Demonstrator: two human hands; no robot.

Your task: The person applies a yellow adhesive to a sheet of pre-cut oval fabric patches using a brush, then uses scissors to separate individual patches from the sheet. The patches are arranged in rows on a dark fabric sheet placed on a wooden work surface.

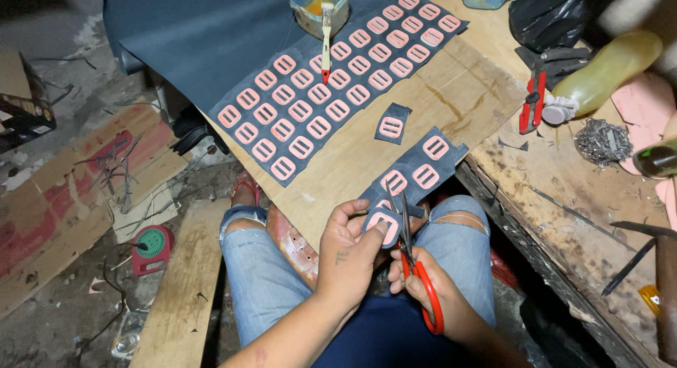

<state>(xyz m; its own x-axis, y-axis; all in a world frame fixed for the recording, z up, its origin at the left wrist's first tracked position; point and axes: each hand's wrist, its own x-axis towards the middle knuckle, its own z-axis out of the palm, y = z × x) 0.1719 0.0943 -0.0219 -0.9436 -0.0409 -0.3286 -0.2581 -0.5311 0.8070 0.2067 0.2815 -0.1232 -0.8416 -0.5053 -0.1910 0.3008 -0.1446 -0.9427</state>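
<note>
Nearest the camera, over the lap in pale ripped jeans, the right hand [430,287] is closed through the loops of red-handled scissors [417,276], whose blades reach up into a dark navy strip of soft sheet material bearing pink rectangular slotted buckle shapes [412,174]. The left hand [356,252] pinches the strip's near end, thumb on one pink piece. The strip looks light, thin and floppy, so it is probably best gripped close beside the cut line, where it droops off the wooden board [395,121]. A larger navy sheet covered in rows of the same pink shapes [331,86] lies further up the board. Beyond it, a small square plastic tub [319,7] holds yellowish glue-like liquid, a pale-handled brush [326,44] propped in it.
</note>
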